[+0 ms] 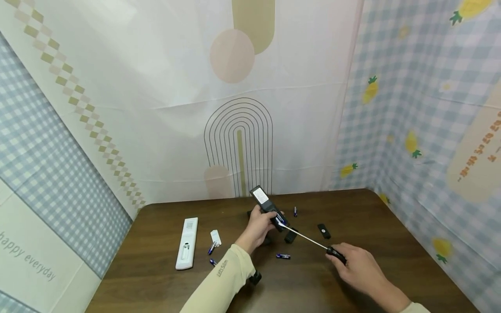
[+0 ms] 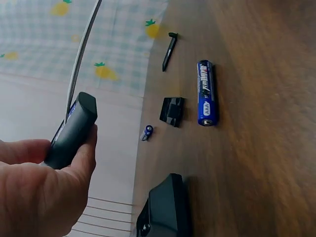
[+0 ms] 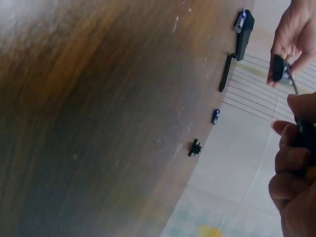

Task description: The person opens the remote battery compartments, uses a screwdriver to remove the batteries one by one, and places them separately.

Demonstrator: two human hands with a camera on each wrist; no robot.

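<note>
My left hand [image 1: 258,224] holds up a black remote control [image 1: 266,204] by its lower end, its back side toward the head camera. A blue battery [image 1: 279,218] shows in its uncovered battery compartment. With my right hand [image 1: 362,267] I grip the dark handle [image 1: 337,255] of a screwdriver, and its long thin shaft [image 1: 307,238] reaches to the compartment. In the left wrist view, the shaft [image 2: 81,54] meets the remote [image 2: 76,131] at the compartment side, between thumb and fingers. The exact contact of the tip is hidden there.
A white remote [image 1: 187,243] lies at the left, its compartment uncovered, near a white battery cover [image 1: 215,237]. Loose blue batteries lie about, one [image 1: 283,256] in front and one [image 1: 295,211] farther back. Black covers [image 1: 323,231] lie right; another black object [image 1: 255,277] is partly under my left sleeve.
</note>
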